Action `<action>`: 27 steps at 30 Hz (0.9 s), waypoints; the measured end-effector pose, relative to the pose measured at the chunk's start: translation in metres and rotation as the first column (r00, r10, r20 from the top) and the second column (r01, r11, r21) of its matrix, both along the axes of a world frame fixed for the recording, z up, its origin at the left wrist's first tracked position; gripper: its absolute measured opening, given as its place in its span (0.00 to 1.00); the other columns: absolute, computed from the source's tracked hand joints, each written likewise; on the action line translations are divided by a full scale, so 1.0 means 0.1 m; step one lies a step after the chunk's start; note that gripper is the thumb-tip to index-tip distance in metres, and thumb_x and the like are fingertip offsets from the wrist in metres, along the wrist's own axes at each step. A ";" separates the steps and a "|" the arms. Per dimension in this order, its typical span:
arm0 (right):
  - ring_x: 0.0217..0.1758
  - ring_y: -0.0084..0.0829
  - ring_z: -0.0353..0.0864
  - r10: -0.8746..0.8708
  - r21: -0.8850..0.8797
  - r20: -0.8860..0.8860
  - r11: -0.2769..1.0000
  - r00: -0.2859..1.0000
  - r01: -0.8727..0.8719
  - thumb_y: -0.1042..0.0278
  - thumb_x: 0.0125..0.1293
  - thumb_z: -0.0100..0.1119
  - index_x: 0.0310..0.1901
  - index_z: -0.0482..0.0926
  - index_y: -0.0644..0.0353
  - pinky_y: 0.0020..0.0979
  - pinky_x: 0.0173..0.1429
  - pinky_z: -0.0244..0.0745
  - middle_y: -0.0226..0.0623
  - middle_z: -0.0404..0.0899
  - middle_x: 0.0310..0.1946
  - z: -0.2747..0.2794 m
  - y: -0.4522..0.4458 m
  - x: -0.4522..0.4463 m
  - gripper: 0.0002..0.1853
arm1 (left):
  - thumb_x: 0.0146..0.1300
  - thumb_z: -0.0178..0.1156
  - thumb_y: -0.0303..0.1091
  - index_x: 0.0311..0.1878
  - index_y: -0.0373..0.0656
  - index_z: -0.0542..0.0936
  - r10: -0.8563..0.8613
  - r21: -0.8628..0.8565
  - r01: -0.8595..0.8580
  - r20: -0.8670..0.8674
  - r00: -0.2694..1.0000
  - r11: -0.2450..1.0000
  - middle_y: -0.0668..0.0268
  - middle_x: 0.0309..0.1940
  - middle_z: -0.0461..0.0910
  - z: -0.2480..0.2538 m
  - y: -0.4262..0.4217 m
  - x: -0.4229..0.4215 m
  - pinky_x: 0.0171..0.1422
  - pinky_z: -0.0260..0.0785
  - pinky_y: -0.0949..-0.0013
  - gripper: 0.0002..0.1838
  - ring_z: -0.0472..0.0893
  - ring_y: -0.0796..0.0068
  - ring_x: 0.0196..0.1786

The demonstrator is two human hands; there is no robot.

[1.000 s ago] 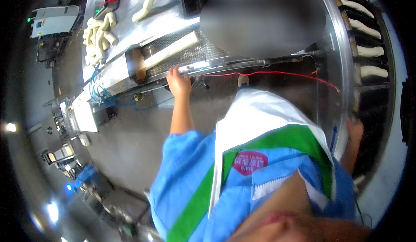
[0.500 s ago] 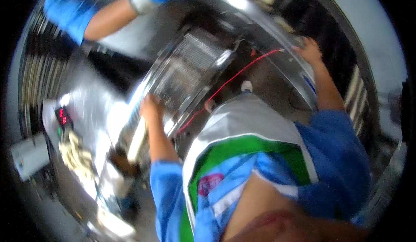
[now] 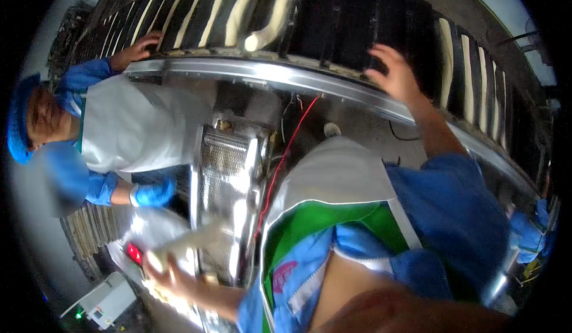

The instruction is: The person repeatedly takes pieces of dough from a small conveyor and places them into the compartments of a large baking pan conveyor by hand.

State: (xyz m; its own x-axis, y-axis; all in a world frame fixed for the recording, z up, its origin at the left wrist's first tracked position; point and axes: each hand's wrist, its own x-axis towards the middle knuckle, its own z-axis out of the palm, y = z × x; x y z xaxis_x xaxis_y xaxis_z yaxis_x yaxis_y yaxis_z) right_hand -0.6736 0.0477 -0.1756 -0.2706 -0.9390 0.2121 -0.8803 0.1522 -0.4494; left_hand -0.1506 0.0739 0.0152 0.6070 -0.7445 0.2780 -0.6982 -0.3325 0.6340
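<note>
In the head view, the person's left hand [image 3: 176,282] holds a long dough strip [image 3: 193,237], with the fingers curled around it near one end. From this hand the strip reaches obliquely over the mesh belt [image 3: 217,184], and its far part is blurred. Its long axis lies across the belt, while the slots of the black trays [image 3: 351,23] run away from the metal rail [image 3: 268,70]. The strip is well apart from the right hand [image 3: 393,76], which is the nearer one to the trays. This right hand holds nothing visible; its fingers are widely spread, at the tray edge just beyond the rail. Whether the fingertips touch the edge, I cannot tell.
</note>
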 end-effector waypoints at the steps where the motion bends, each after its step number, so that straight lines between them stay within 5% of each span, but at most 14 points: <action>1: 0.62 0.45 0.67 0.089 0.056 0.259 0.993 0.962 -0.107 0.56 0.51 0.68 0.56 0.71 0.57 0.41 0.64 0.63 0.47 0.65 0.61 0.13 -0.09 0.11 0.31 | 0.55 0.56 0.26 0.59 0.39 0.69 0.134 -0.050 -0.131 0.071 0.988 0.990 0.51 0.53 0.72 0.22 -0.13 -0.45 0.57 0.74 0.52 0.25 0.74 0.54 0.54; 2: 0.62 0.45 0.66 0.154 0.077 0.502 0.972 0.851 -0.222 0.60 0.49 0.71 0.57 0.70 0.58 0.42 0.65 0.63 0.47 0.64 0.61 0.28 -0.18 0.25 0.33 | 0.56 0.54 0.27 0.59 0.39 0.68 0.267 -0.111 -0.254 0.132 0.955 0.961 0.52 0.53 0.72 0.34 -0.22 -0.74 0.56 0.75 0.53 0.24 0.75 0.56 0.53; 3: 0.61 0.44 0.67 0.252 0.063 0.573 0.935 0.780 -0.349 0.62 0.47 0.72 0.59 0.67 0.57 0.42 0.64 0.64 0.47 0.63 0.62 0.46 -0.28 0.40 0.36 | 0.52 0.58 0.39 0.57 0.39 0.71 0.111 -0.322 -0.151 -0.139 0.984 0.935 0.55 0.56 0.72 0.33 -0.30 -0.62 0.60 0.66 0.53 0.28 0.74 0.57 0.56; 4: 0.60 0.43 0.69 0.343 0.033 0.637 0.883 0.691 -0.469 0.64 0.46 0.73 0.62 0.65 0.55 0.41 0.63 0.66 0.48 0.62 0.62 0.59 -0.35 0.54 0.40 | 0.51 0.61 0.40 0.55 0.37 0.72 -0.375 -0.583 0.123 -0.335 0.864 0.803 0.55 0.55 0.73 0.15 -0.41 -0.04 0.61 0.66 0.55 0.28 0.74 0.62 0.57; 5: 0.59 0.39 0.69 0.464 -0.092 0.527 0.864 0.712 -0.495 0.66 0.45 0.73 0.64 0.62 0.54 0.36 0.59 0.70 0.45 0.58 0.65 0.65 -0.41 0.65 0.42 | 0.51 0.62 0.40 0.54 0.36 0.72 -0.421 -0.649 0.162 -0.266 0.867 0.744 0.54 0.55 0.73 0.06 -0.52 0.03 0.61 0.66 0.56 0.27 0.75 0.62 0.56; 7: 0.59 0.35 0.69 0.599 -0.334 0.376 0.799 0.707 -0.500 0.68 0.44 0.74 0.67 0.58 0.52 0.31 0.56 0.74 0.41 0.53 0.67 0.73 -0.65 0.77 0.46 | 0.52 0.62 0.40 0.51 0.36 0.72 -0.738 -0.833 0.230 -0.276 0.616 0.503 0.51 0.53 0.73 0.06 -0.66 -0.40 0.61 0.67 0.57 0.25 0.76 0.59 0.54; 9: 0.64 0.40 0.65 0.603 -0.418 0.523 0.798 0.603 -0.435 0.71 0.46 0.72 0.67 0.58 0.49 0.35 0.60 0.72 0.41 0.49 0.69 1.00 -0.84 0.57 0.46 | 0.54 0.63 0.39 0.51 0.38 0.70 -0.942 -0.925 0.232 -0.251 0.222 0.301 0.51 0.53 0.72 0.15 -0.93 -1.49 0.58 0.70 0.57 0.24 0.76 0.56 0.52; 10: 0.66 0.40 0.63 0.537 -0.522 0.414 0.802 0.735 -0.291 0.74 0.49 0.70 0.65 0.62 0.49 0.38 0.62 0.70 0.40 0.48 0.69 1.10 -0.99 0.45 0.40 | 0.54 0.63 0.38 0.52 0.38 0.69 -0.960 -0.925 0.274 -0.225 0.164 0.264 0.52 0.54 0.72 0.12 -1.08 -1.91 0.57 0.72 0.57 0.25 0.76 0.55 0.52; 11: 0.65 0.39 0.64 0.408 -0.565 0.193 0.790 0.892 -0.239 0.74 0.49 0.69 0.61 0.66 0.48 0.39 0.62 0.70 0.40 0.52 0.68 1.08 -1.16 0.20 0.36 | 0.54 0.62 0.35 0.50 0.46 0.69 -0.930 -0.849 0.379 -0.331 0.161 0.368 0.57 0.51 0.70 0.03 -1.14 -2.18 0.61 0.65 0.53 0.21 0.72 0.59 0.53; 13: 0.65 0.43 0.64 0.295 -0.544 0.002 0.802 0.956 -0.246 0.76 0.45 0.69 0.57 0.70 0.45 0.38 0.64 0.67 0.40 0.62 0.63 1.00 -1.61 -0.25 0.34 | 0.44 0.69 0.29 0.46 0.45 0.70 -0.962 -0.671 0.698 -0.094 0.255 0.251 0.56 0.47 0.73 -0.29 -1.42 -2.67 0.57 0.66 0.56 0.25 0.73 0.60 0.52; 15: 0.61 0.45 0.68 0.173 -0.157 -0.051 0.971 0.984 -0.178 0.70 0.52 0.65 0.57 0.70 0.46 0.38 0.60 0.70 0.39 0.63 0.63 0.68 -1.88 -0.62 0.28 | 0.39 0.72 0.26 0.42 0.44 0.72 -0.889 -0.265 0.914 0.260 0.376 0.308 0.55 0.49 0.75 -0.65 -1.64 -3.08 0.55 0.67 0.59 0.25 0.74 0.55 0.53; 17: 0.60 0.44 0.70 0.041 0.083 -0.214 0.996 0.976 -0.023 0.68 0.55 0.62 0.56 0.70 0.48 0.40 0.58 0.72 0.38 0.64 0.62 0.48 -1.96 -0.73 0.25 | 0.42 0.69 0.27 0.47 0.43 0.73 -0.915 0.128 0.940 0.302 0.268 0.318 0.53 0.54 0.72 -1.17 -1.84 -3.21 0.58 0.67 0.57 0.25 0.71 0.50 0.56; 24: 0.58 0.40 0.69 0.550 0.166 -0.118 0.832 0.827 -0.530 0.68 0.52 0.63 0.48 0.76 0.55 0.42 0.64 0.62 0.37 0.73 0.50 0.36 -2.12 -0.10 0.19 | 0.48 0.65 0.31 0.44 0.43 0.79 -0.883 0.229 0.854 0.088 0.461 0.468 0.53 0.54 0.72 -1.42 -1.81 -2.88 0.58 0.66 0.58 0.17 0.72 0.52 0.55; 27: 0.52 0.40 0.72 0.533 0.232 -0.096 0.834 0.841 -0.501 0.65 0.53 0.64 0.40 0.78 0.58 0.41 0.60 0.66 0.38 0.74 0.43 0.39 -2.15 0.04 0.13 | 0.49 0.65 0.32 0.45 0.42 0.79 -0.833 0.212 0.810 0.040 0.552 0.547 0.54 0.54 0.72 -1.59 -1.68 -2.42 0.60 0.65 0.58 0.17 0.71 0.52 0.57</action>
State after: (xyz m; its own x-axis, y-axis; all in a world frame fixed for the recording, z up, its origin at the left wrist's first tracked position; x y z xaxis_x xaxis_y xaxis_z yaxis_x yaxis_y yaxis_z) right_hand -0.6692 -0.1673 -0.1370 0.2864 -0.9580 0.0134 -0.9082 -0.2759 -0.3148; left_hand -0.3922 -0.0943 -0.1443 -0.3231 -0.9363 0.1381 -0.7804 0.3461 0.5208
